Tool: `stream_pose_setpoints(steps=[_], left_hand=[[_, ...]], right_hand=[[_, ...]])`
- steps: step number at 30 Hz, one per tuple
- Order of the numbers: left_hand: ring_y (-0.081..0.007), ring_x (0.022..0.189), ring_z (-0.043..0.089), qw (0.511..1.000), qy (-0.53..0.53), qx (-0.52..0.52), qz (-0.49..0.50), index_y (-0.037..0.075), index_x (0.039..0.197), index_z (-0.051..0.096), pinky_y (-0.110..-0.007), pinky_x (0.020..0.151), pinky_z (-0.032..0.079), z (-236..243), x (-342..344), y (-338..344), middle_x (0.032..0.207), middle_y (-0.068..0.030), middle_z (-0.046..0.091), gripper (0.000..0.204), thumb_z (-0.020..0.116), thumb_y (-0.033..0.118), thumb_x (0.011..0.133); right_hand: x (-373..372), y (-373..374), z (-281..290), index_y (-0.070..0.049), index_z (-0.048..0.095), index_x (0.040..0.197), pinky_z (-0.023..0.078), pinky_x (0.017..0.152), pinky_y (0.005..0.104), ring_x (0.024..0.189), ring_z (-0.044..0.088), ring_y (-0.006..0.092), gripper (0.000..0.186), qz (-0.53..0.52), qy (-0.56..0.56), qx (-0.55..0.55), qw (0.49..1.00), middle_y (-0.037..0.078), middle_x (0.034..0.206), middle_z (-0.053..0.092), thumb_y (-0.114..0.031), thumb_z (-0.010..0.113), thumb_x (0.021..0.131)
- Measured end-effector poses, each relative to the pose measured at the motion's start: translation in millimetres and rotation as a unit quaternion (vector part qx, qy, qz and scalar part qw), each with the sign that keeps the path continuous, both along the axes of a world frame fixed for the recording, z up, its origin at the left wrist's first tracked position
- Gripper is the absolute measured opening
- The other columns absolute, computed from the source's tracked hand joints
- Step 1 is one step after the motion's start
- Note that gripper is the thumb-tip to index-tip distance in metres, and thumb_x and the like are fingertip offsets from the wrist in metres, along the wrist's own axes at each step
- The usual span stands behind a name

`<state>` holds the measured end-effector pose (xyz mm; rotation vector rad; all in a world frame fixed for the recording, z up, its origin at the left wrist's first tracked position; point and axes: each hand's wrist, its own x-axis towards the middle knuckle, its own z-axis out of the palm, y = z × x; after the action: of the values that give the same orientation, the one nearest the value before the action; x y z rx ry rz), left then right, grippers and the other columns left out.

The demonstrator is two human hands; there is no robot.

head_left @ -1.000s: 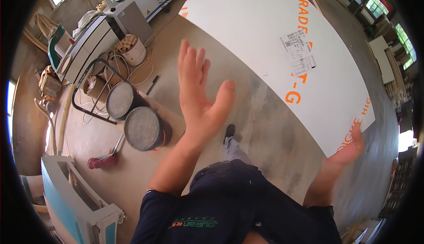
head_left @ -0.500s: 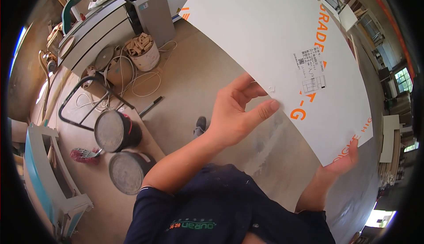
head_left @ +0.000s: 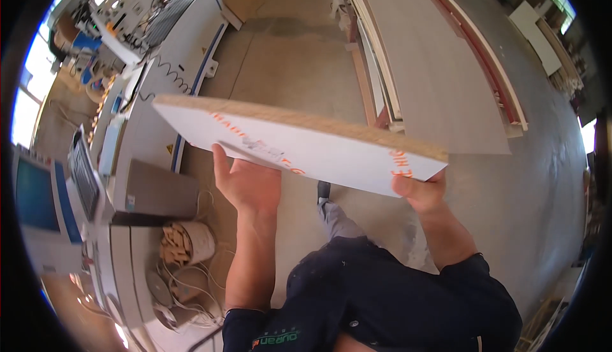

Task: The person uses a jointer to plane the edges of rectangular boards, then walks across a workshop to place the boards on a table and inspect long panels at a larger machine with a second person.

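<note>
A white-faced chipboard panel (head_left: 338, 161) with orange print and a small printed label is raised in front of me. Its raw brown edge faces up, and its white face is turned toward me. My left hand (head_left: 254, 186) supports it at the lower edge left of the middle, thumb up against the white face; its other fingers are mostly hidden behind the panel. At the right end, my right hand (head_left: 422, 193) grips the lower corner, its thumb on the white face and fingers round the far side.
A long white machine (head_left: 162, 87) lines the left, with a monitor (head_left: 35, 193) and keyboard (head_left: 84, 166) nearer me. A white bucket (head_left: 203, 240) of wood offcuts stands beside loose cables. Ahead to the right lie large stacked sheets (head_left: 440, 59).
The panel has tilted from a broad face view to nearly edge-on and lies more to the left. My view has turned: the machine and stacked sheets are now ahead. Both hands still hold the panel.
</note>
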<state>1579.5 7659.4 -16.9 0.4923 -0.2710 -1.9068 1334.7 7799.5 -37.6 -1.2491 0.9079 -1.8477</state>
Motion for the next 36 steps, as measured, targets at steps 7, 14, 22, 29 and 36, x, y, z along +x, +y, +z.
stream_pose_setpoints(steps=[7, 14, 22, 29, 36], left_hand=[[-0.0259, 0.121, 0.055, 0.995, -0.048, -0.001, 0.086, 0.005, 0.131, 0.056, -0.044, 0.105, 0.041, 7.9, -43.4, -237.7, 0.125, -0.0077, 0.063, 0.078, 0.06, 0.07, 0.09], [-0.029, 0.111, 0.058, 0.99, 0.056, -0.122, 0.05, 0.0, 0.122, 0.058, -0.044, 0.1, 0.045, 12.3, -85.6, -509.0, 0.113, -0.0128, 0.065, 0.075, 0.06, 0.069, 0.092], [-0.0365, 0.144, 0.042, 0.985, -0.137, -0.096, 0.033, 0.007, 0.158, 0.03, -0.05, 0.118, 0.036, 23.6, -253.1, -853.8, 0.16, -0.0151, 0.04, 0.07, 0.033, 0.056, 0.108], [-0.0354, 0.137, 0.049, 0.971, -0.07, -0.194, -0.122, 0.008, 0.155, 0.036, -0.051, 0.114, 0.042, 34.6, -430.9, -1089.1, 0.153, -0.0159, 0.047, 0.066, 0.031, 0.055, 0.109], [-0.0342, 0.132, 0.053, 0.979, 0.084, -0.047, -0.178, 0.007, 0.152, 0.041, -0.05, 0.111, 0.044, 25.2, -579.6, -1319.0, 0.148, -0.0158, 0.051, 0.064, 0.038, 0.054, 0.108]], right_hand=[[-61.9, -237.4, 39.9, 0.007, 0.069, 0.123, 0.052, 0.074, 0.0263, 0.084, 0.067, 0.0122, 0.04, 0.096, 0.1, 0.006, 0.99, 0.011, 0.101, 0.076, -0.006, 0.077, 0.086], [-109.1, -515.7, 62.6, 0.005, 0.068, 0.125, 0.052, 0.07, 0.0268, 0.08, 0.067, 0.0128, 0.038, 0.097, 0.118, -0.089, 0.984, 0.012, 0.106, 0.076, -0.004, 0.073, 0.089], [-168.2, -809.2, 133.6, 0.0, 0.07, 0.116, 0.052, 0.06, 0.0312, 0.064, 0.066, 0.0222, 0.037, -0.043, 0.313, -0.019, 0.948, 0.01, 0.078, 0.069, -0.017, 0.075, 0.084], [-303.7, -1028.1, 163.8, 0.002, 0.071, 0.103, 0.049, 0.054, 0.0278, 0.058, 0.064, 0.0161, 0.029, -0.181, 0.309, -0.067, 0.931, 0.006, 0.072, 0.067, -0.014, 0.079, 0.08], [-470.1, -1255.0, 147.4, 0.002, 0.071, 0.102, 0.047, 0.052, 0.0289, 0.056, 0.062, 0.0189, 0.03, -0.206, 0.29, -0.087, 0.93, 0.007, 0.073, 0.066, -0.014, 0.08, 0.078]])
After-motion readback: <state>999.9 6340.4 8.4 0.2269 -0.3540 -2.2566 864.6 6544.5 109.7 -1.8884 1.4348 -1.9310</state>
